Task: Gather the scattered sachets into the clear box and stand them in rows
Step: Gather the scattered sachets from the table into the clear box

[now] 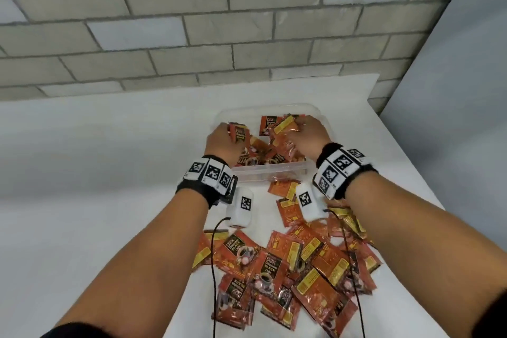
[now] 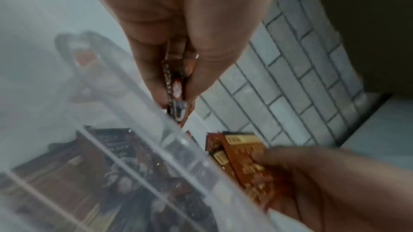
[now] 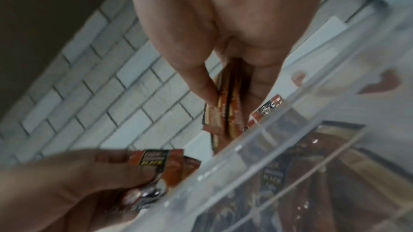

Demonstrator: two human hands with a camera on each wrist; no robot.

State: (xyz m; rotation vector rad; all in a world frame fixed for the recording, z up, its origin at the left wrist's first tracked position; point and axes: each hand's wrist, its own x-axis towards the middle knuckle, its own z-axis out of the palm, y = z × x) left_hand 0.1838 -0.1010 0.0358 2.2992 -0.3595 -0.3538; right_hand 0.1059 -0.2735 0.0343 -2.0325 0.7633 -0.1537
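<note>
Both hands over clear box (image 1: 270,173): left hand (image 1: 221,142) pinches a sachet (image 1: 239,133), right hand (image 1: 308,138) grips several sachets (image 1: 284,129). Loose pile (image 1: 296,269) on near table (image 1: 96,173).

Bare forearms, no sleeves below the elbow; dark sleeve edge (image 1: 74,331) at the left upper arm. Each wrist wears a black band: left wristband (image 1: 204,189), right wristband (image 1: 343,173). White tiles with black square-pattern markers ring both bands. White camera pod under left wrist (image 1: 241,210), another under right wrist (image 1: 308,202), one marker each. A thin black cable (image 1: 212,269) trails from each pod.
</note>
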